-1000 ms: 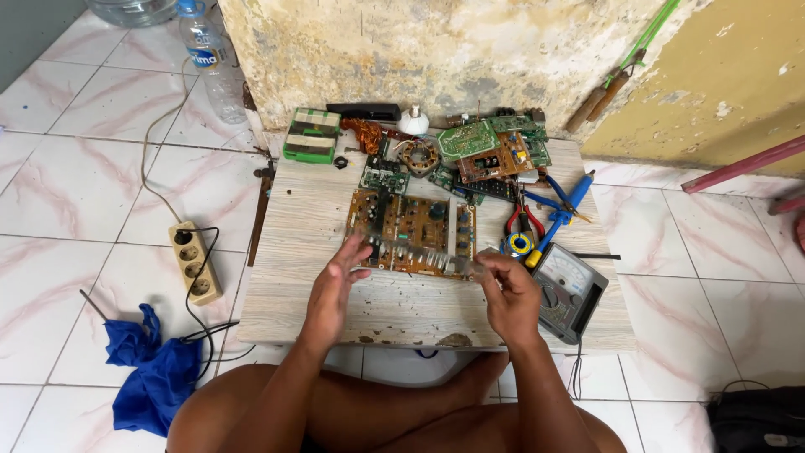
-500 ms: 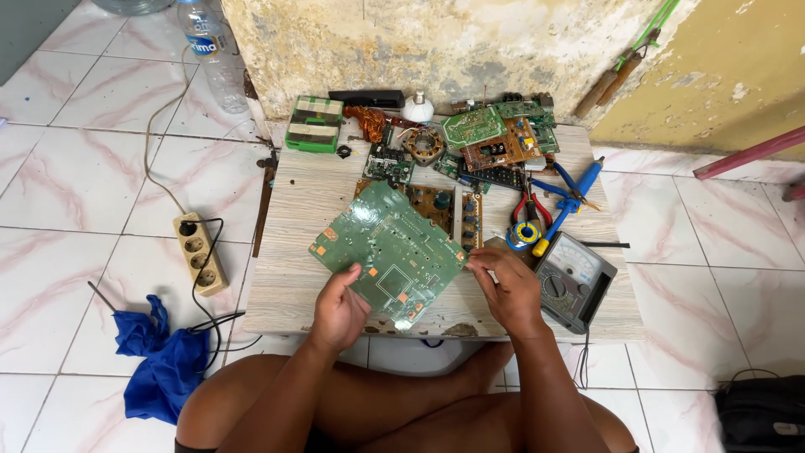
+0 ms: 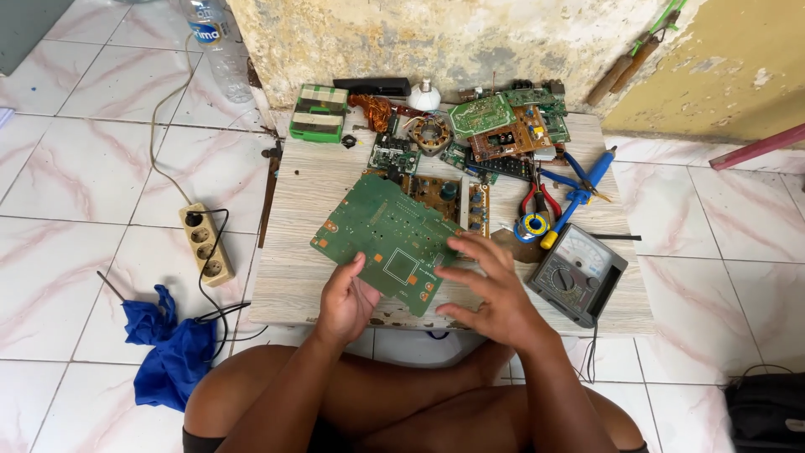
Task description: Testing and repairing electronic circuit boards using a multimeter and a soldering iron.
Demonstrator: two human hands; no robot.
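I see my left hand point(image 3: 345, 300) closed on the near left edge of a green circuit board point(image 3: 387, 242), thumb lying on the face of the board and the fingers tucked beneath it, so the grip is firm and nearly closed around that edge. My right hand point(image 3: 495, 295) is spread open, fingers splayed and slightly curled, resting against the near right edge of the same board; I cannot tell whether it pinches the board or only steadies it. The board is lifted and tilted above the front half of a low pale wooden table point(image 3: 302, 201), its plain solder side facing up toward me, with a square outline and small orange pads showing. Just behind it lies a brown circuit board point(image 3: 457, 198) with tall components, partly covered by the green one. To the right of my right hand sits a dark analogue multimeter point(image 3: 579, 275), and behind that a spool of solder point(image 3: 532, 226), red-handled pliers point(image 3: 541, 198) and a blue-and-yellow soldering iron point(image 3: 579, 191). A heap of smaller boards point(image 3: 507, 130) is piled along the back of the table, near a green block point(image 3: 319, 112) at the back left corner. On the tiled floor to the left are a beige power strip point(image 3: 204, 243) and a crumpled blue cloth point(image 3: 172, 352).
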